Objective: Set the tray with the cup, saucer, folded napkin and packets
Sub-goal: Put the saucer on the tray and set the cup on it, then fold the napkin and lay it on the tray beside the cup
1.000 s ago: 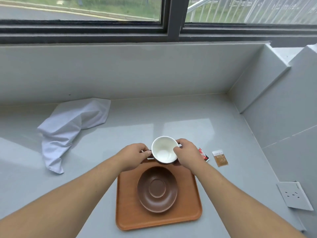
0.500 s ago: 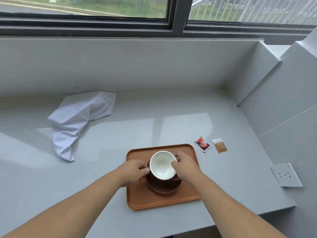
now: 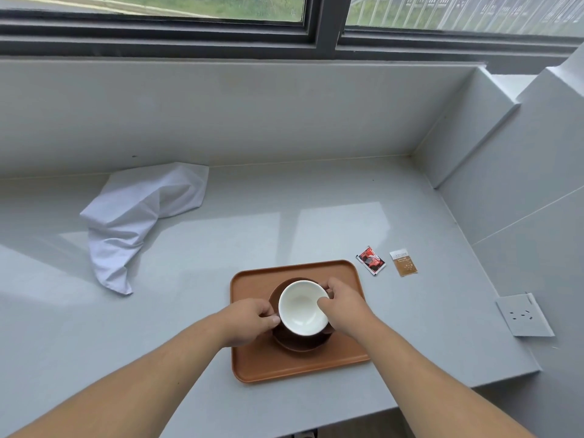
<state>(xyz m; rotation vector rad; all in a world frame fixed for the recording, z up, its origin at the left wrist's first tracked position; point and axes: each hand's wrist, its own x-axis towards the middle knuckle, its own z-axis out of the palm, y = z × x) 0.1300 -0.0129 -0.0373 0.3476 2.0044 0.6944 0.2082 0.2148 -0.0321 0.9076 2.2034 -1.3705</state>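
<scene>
A cup [image 3: 301, 308], white inside and brown outside, sits on the brown saucer [image 3: 300, 343] in the middle of the orange tray [image 3: 252, 361]. My left hand [image 3: 249, 320] grips the cup's left side and my right hand [image 3: 343, 303] grips its right rim. A crumpled white napkin [image 3: 139, 216] lies unfolded on the counter at the far left. Right of the tray lie a red packet [image 3: 370, 260] and a brown packet [image 3: 404, 262], both flat on the counter.
The grey counter [image 3: 284, 222] ends at a wall behind and a stepped wall on the right. A grey socket plate [image 3: 523, 314] lies near the right front corner. The counter's front edge runs just below the tray.
Both hands carried the cup from beyond the tray's far edge back over the saucer and lowered it there. The camera view rose and pulled back.
</scene>
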